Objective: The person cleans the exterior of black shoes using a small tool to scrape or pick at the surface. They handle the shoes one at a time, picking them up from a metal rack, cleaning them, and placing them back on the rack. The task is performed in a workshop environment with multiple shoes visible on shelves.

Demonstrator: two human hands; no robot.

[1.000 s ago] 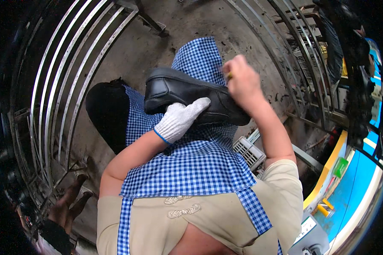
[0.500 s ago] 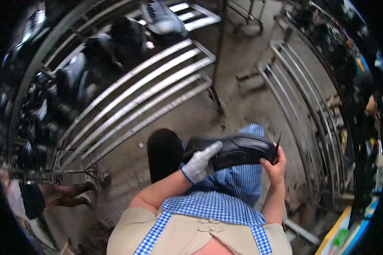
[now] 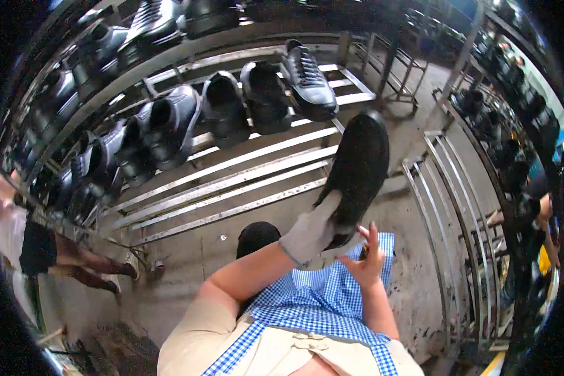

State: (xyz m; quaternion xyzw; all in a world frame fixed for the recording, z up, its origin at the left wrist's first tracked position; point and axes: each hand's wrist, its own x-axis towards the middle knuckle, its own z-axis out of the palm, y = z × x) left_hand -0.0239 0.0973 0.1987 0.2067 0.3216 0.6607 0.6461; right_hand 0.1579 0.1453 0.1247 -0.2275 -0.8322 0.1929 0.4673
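A metal rack [image 3: 238,182] spans 8 to 12 o'clock in the view, and a second rack [image 3: 429,225] stands at 3 o'clock. A row of black shoes [image 3: 169,138] fills the first rack's far side, toward 11 o'clock. A co-worker [image 3: 75,254] stands at 9 o'clock, legs visible. The wearer's checked apron [image 3: 319,307] lies at 6 o'clock.

The held shoe [image 3: 363,163] is raised at 2 o'clock, above the lap, its broad end tipped toward 1 o'clock; its surface is too dark to read closely. It probably handles as fairly light, with a stiff sole, a more yielding upper and smooth, somewhat slippery sides; the narrower lower end looks a sound place to grip.

The gloved left hand [image 3: 313,232] has its fingers closed around that lower end. The bare right hand [image 3: 365,262] is just beside it, fingers bent; whether they pinch something small cannot be told.
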